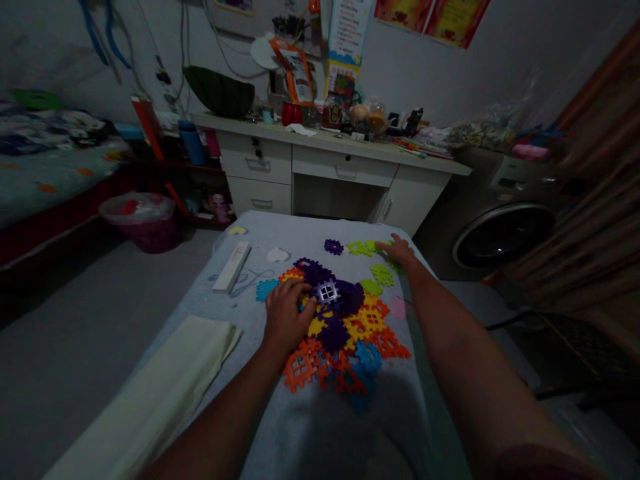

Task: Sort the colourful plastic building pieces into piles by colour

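A heap of plastic interlocking pieces in several colours lies in the middle of the cloth-covered table [240, 413]. My left hand [289, 312] rests on the heap's left side, thumb and fingers apart, beside a purple window piece [327, 292]. Yellow pieces [370, 320], orange pieces [300, 367] and blue pieces [369, 358] spread toward me. At the table's far right my right hand [399, 251] reaches out, fingers extended over light green pieces [363, 247]; its fingertips touch them. Nearby lie another green piece [382, 275] and a separate purple piece [333, 247].
On the table's left are a long white box-like bar [232, 267], a folded pale cloth [155, 393] and a white flat piece [277, 255]. Behind stands a cluttered desk [345, 167]. A washing machine [500, 207] is at right, a lined bin [143, 223] at left.
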Action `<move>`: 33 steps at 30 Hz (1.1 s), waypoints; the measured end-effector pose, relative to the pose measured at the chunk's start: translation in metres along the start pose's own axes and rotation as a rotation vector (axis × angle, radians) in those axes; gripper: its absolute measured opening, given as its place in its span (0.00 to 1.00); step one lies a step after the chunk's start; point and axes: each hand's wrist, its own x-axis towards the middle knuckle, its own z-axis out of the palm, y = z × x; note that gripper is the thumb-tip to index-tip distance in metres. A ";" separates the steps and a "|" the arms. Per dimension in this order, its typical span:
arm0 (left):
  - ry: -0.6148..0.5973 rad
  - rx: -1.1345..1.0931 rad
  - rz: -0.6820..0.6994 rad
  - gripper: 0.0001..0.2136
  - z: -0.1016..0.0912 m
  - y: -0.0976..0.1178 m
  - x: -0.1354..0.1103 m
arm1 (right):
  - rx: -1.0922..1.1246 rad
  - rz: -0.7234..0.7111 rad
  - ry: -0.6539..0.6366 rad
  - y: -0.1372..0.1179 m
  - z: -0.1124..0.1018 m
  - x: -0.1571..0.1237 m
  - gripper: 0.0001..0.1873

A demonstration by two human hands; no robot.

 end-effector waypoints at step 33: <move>0.007 -0.032 0.027 0.16 -0.005 0.005 -0.002 | 0.050 -0.392 0.056 -0.010 -0.023 -0.115 0.27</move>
